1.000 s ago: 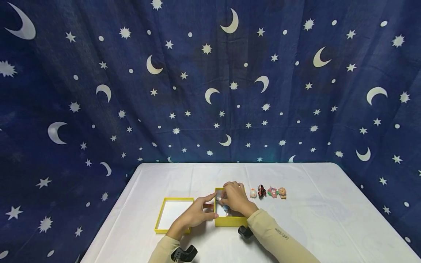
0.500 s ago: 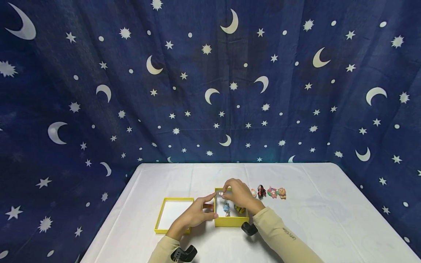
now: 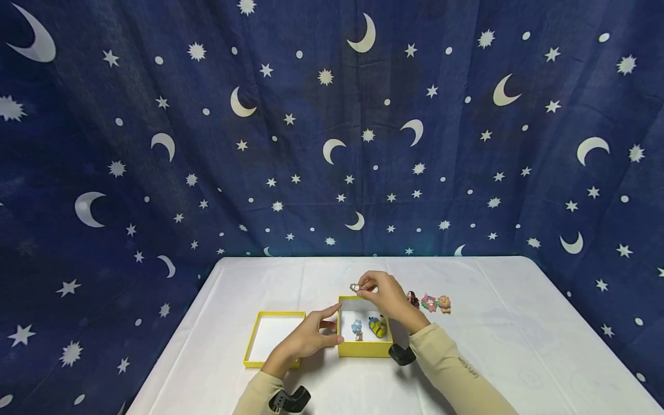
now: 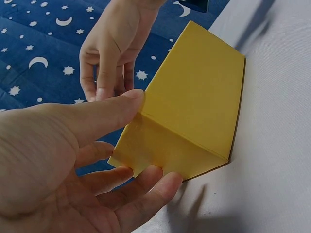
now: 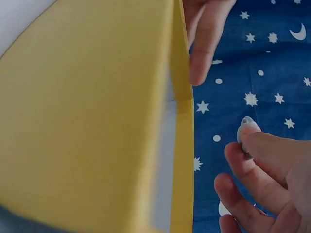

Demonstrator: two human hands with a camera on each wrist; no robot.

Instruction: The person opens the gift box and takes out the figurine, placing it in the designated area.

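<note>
Pinching figurine (image 3: 355, 287), right hand (image 3: 388, 296) above box (image 3: 365, 349).

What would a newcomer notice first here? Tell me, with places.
Probably the navy curtain patterned with white moons and stars, filling the upper part of the head view. Next, the open yellow box on the white table, with a blue figurine and a yellow-and-blue figurine inside. Then the right hand, pinching a small pale figurine near the box's far rim.
</note>
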